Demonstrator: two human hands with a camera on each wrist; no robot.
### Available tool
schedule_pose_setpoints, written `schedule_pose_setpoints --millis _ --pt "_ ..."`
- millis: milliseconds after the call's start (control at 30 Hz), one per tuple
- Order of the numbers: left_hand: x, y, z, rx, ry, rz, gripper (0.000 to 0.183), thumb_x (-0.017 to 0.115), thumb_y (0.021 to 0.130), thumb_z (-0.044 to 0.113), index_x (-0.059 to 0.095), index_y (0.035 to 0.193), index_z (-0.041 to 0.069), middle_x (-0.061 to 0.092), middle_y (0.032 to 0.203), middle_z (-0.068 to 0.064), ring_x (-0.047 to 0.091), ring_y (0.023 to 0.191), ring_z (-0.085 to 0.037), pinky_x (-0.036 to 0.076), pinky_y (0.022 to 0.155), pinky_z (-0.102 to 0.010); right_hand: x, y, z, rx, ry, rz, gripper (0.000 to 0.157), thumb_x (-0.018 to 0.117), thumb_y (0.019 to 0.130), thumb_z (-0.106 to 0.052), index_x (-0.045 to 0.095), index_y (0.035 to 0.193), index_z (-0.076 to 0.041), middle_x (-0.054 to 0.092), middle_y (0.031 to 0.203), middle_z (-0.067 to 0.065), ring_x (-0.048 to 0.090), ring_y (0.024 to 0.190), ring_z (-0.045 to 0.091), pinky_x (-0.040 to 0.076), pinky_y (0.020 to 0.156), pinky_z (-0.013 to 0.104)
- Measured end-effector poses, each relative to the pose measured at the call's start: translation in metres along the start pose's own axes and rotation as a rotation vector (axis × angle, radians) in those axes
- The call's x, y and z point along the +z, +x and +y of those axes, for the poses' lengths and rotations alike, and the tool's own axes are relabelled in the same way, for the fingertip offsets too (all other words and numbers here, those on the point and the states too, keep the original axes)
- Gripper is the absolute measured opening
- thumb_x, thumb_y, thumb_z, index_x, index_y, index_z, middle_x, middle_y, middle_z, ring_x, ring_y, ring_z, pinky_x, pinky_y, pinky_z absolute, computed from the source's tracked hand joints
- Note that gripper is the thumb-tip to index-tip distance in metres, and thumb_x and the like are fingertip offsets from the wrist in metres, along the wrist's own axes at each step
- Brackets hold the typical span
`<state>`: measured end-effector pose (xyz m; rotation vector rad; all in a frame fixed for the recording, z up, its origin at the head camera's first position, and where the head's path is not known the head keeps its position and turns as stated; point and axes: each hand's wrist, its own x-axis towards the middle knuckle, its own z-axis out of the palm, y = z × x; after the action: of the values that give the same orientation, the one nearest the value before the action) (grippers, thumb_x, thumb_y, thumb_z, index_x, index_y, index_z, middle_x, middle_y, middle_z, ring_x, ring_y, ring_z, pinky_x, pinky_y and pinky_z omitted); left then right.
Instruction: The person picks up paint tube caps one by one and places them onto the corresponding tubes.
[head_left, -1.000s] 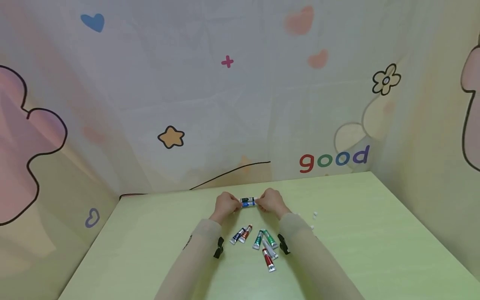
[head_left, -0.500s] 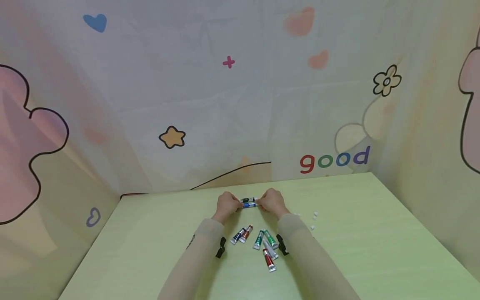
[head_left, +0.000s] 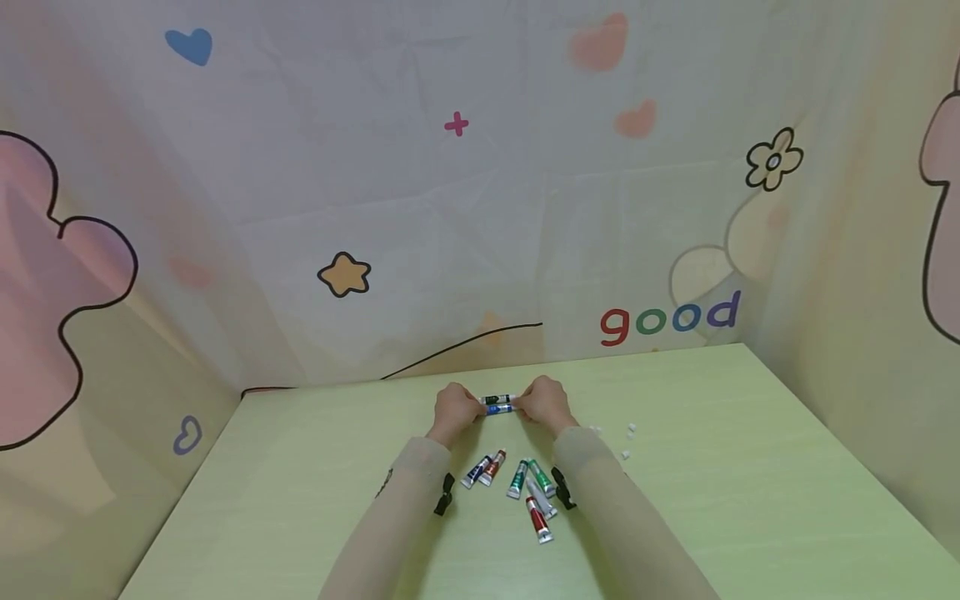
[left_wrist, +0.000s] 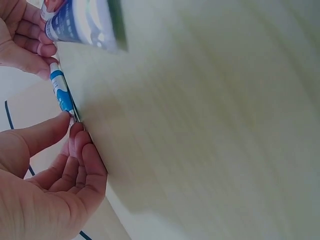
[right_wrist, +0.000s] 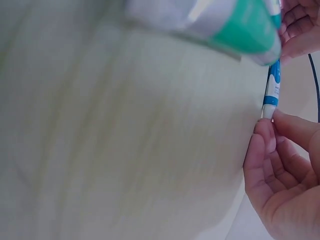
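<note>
Near the back of the table, a blue paint tube (head_left: 499, 410) lies sideways between the two hands. My left hand (head_left: 456, 412) pinches its flat tail end between thumb and fingers, as the left wrist view shows. From the other side my right hand (head_left: 547, 404) pinches the white cap (right_wrist: 269, 111) of the blue tube. A black-labelled paint tube (head_left: 496, 399) lies just behind, nearly parallel to it.
Closer in lie a dark blue tube (head_left: 476, 472), an orange-brown tube (head_left: 492, 468), a teal tube (head_left: 517, 480), a light green tube (head_left: 540, 477), a silvery tube (head_left: 543, 500) and a red tube (head_left: 537, 520). Small white pieces (head_left: 632, 428) lie right. A printed curtain (head_left: 450, 208) hangs behind.
Both hands keep their grip on the blue tube and have hardly moved. The blue tube shows a slightly wider gap from the black-labelled one.
</note>
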<state>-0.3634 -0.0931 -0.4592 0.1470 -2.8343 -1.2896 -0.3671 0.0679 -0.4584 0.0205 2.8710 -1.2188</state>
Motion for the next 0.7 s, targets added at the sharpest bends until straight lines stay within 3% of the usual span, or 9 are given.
schedule_pose_setpoints --millis 700 --pt "-0.001 0.0098 -0.0057 0.003 0.001 -0.006 0.016 0.078 0.073 0.012 0.067 0.072 0.001 0.06 0.065 -0.005 0.05 0.059 -0.016 0.04 0.051 -0.025 -0.0012 -0.0014 -0.0012 0.021 0.011 0.006 0.02 0.07 0.084 -0.018 0.072 0.076 -0.001 0.059 0.055 0.003 0.048 0.049 0.013 0.038 0.05 0.024"
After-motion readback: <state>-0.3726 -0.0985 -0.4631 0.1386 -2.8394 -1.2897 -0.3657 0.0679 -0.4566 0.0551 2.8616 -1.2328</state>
